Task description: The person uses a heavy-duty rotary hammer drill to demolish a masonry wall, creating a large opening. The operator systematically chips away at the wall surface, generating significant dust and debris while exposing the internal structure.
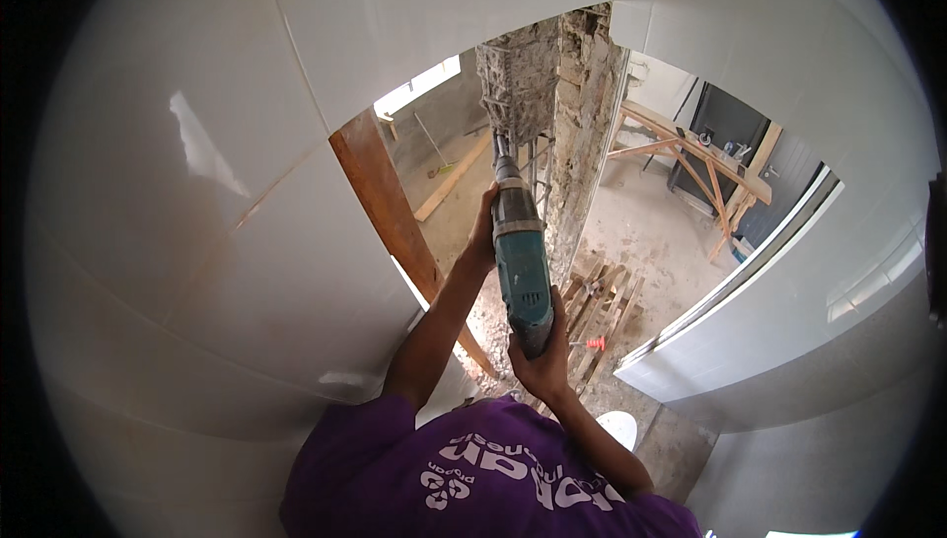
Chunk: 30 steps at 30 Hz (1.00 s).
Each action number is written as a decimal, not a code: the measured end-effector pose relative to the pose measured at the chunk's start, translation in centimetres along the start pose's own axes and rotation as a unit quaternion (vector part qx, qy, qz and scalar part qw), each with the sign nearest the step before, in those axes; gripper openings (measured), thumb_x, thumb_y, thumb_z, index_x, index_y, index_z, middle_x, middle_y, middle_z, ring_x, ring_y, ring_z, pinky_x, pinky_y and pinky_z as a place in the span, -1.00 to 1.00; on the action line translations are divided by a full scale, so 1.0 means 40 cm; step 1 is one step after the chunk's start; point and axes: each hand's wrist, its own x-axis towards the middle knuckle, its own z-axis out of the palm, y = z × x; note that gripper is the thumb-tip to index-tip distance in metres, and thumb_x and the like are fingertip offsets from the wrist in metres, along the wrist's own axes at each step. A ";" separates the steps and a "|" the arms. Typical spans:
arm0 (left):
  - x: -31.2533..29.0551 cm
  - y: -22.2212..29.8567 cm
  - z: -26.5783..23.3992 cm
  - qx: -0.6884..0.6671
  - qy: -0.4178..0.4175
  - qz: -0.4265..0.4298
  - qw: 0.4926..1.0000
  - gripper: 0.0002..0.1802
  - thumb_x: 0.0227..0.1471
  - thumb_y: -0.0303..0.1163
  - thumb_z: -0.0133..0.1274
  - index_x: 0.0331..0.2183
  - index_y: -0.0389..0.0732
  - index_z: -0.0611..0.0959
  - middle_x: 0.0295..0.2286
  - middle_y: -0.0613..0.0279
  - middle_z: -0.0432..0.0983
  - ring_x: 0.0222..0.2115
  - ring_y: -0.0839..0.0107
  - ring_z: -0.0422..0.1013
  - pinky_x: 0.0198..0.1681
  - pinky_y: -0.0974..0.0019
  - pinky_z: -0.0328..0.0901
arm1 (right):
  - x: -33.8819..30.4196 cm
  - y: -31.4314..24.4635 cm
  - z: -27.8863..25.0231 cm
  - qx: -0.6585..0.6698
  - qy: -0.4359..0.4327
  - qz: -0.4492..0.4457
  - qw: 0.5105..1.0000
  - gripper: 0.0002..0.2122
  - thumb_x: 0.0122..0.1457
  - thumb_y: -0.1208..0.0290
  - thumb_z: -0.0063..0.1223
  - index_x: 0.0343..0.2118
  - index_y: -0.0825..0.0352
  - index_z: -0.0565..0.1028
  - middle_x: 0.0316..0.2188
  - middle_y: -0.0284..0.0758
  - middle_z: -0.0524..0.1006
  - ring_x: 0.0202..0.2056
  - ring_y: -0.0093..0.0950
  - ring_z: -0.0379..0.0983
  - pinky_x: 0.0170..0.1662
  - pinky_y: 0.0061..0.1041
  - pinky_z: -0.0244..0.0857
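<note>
A teal and black demolition hammer [524,272] is held out in front of me, pointing up and away. My left hand [482,229] is closed around its dark front barrel. At the rear end, my right hand [544,364] wraps the handle; part of its fingers is hidden behind the tool body. The hammer's tip meets the lower part of a rough, broken concrete column [520,84]. Thin steel bars [545,171] are bared just below that concrete. Whether the bit is sunk in or only touching, I cannot tell.
White tiled walls [197,262] close in on both sides. A brown wooden door frame [380,208] stands left, a chipped masonry edge [582,94] right of the column. Beyond are wooden slats [607,306] on the floor, a red-handled tool [594,344] and a wooden trestle [705,168].
</note>
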 end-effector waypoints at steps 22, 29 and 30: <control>-0.078 0.002 0.074 -0.055 0.012 -0.024 0.998 -0.35 0.04 0.21 -0.13 -0.17 -0.21 0.50 -0.43 0.07 0.52 -0.48 0.33 0.49 -0.42 0.31 0.43 | 0.028 -0.058 -0.062 0.039 -0.148 0.132 0.979 -0.08 -0.11 0.54 0.14 0.26 0.34 -0.24 -0.01 0.05 0.32 -0.06 -0.16 0.39 -0.01 -0.29 0.27; -0.131 -0.019 0.017 -0.137 -0.094 -0.179 0.970 -0.04 -0.10 0.35 -0.14 0.06 -0.30 0.28 -0.14 -0.04 0.36 -0.17 -0.01 0.36 -0.12 -0.11 0.28 | -0.076 -0.086 -0.096 0.024 -0.156 0.033 0.987 -0.05 -0.15 0.36 0.25 0.26 0.30 -0.18 -0.09 0.09 0.34 -0.11 0.02 0.38 -0.11 -0.20 0.33; -0.149 -0.025 0.016 -0.133 -0.090 -0.179 0.971 -0.03 -0.11 0.35 -0.15 0.07 -0.30 0.26 -0.14 -0.04 0.36 -0.17 -0.01 0.36 -0.12 -0.12 0.28 | -0.093 -0.088 -0.093 0.035 -0.162 0.042 0.985 -0.05 -0.13 0.35 0.24 0.27 0.26 -0.19 -0.11 0.07 0.34 -0.11 0.03 0.37 -0.12 -0.18 0.33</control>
